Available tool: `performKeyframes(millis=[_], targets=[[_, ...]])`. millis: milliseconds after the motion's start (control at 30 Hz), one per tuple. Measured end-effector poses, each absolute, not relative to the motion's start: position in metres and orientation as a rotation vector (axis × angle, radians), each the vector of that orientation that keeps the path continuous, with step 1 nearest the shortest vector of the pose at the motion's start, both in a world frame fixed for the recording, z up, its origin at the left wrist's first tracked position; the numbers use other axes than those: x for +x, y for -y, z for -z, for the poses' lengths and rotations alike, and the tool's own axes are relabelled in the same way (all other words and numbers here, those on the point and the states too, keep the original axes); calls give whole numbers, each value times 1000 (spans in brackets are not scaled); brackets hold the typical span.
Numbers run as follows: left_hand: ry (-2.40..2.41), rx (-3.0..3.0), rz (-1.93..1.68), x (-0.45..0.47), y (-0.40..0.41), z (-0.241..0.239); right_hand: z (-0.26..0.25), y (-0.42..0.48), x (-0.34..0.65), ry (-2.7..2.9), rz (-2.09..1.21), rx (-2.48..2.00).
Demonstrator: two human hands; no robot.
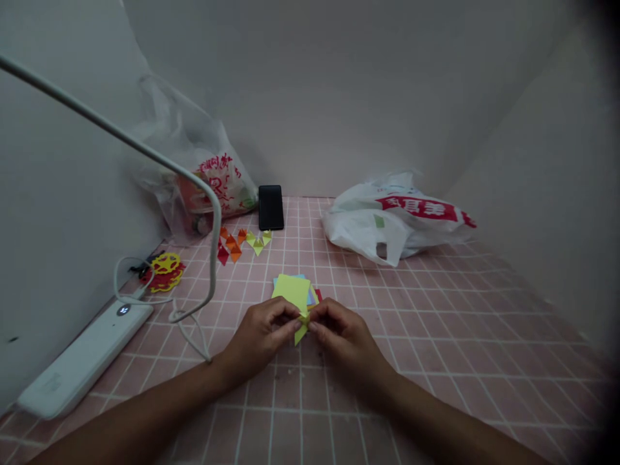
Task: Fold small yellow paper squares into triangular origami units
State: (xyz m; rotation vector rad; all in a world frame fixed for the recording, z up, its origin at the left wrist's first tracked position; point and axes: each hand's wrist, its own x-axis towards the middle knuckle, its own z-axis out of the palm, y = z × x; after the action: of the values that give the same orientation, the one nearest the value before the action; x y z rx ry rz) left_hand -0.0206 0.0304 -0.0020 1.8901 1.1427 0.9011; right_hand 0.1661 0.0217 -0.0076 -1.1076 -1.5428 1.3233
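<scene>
A small folded piece of yellow paper (301, 332) is held between my two hands, its pointed end hanging down. My left hand (261, 332) pinches it from the left with thumb and forefinger. From the right, my right hand (346, 332) pinches its other edge; the fingertips of both hands nearly meet. Just beyond them lies a stack of coloured paper sheets (290, 288), yellow on top, with blue and red edges showing below. Farther back, left of centre, sit several small folded paper hearts (234, 248) in red, orange and yellow.
A white power bank (87, 361) with a cable (159, 161) arching overhead is at the left. Near it lie yellow and red cut-out shapes (165, 271). A black phone (270, 208) stands between two plastic bags, one left (213, 174), one right (402, 219), on the tiled-pattern table (465, 361).
</scene>
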Motion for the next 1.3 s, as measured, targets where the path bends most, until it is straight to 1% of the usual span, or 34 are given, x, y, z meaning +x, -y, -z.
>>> performKeyframes(millis=[200, 433, 767, 867, 1000, 1300], targets=[[-1140, 1758, -910, -19, -30, 3, 7, -20, 167, 1620, -1224, -1140], [-1150, 1456, -1073, -22, -38, 13, 13, -19, 166, 1430, -1317, -1099], [-1629, 1672, -1297, -58, -81, 5, 25, -24, 166, 1392, -1375, -1150], [-1782, 1737, -1270, -72, -94, 7, 25, -23, 165, 1400, -1352, -1163], [-1925, 1848, -1143, -87, -106, 15, 22, -22, 163, 1366, -1370, -1181], [-2082, 1974, -844, -96, -113, 29, 21, -22, 162, 1335, -1428, -1175]])
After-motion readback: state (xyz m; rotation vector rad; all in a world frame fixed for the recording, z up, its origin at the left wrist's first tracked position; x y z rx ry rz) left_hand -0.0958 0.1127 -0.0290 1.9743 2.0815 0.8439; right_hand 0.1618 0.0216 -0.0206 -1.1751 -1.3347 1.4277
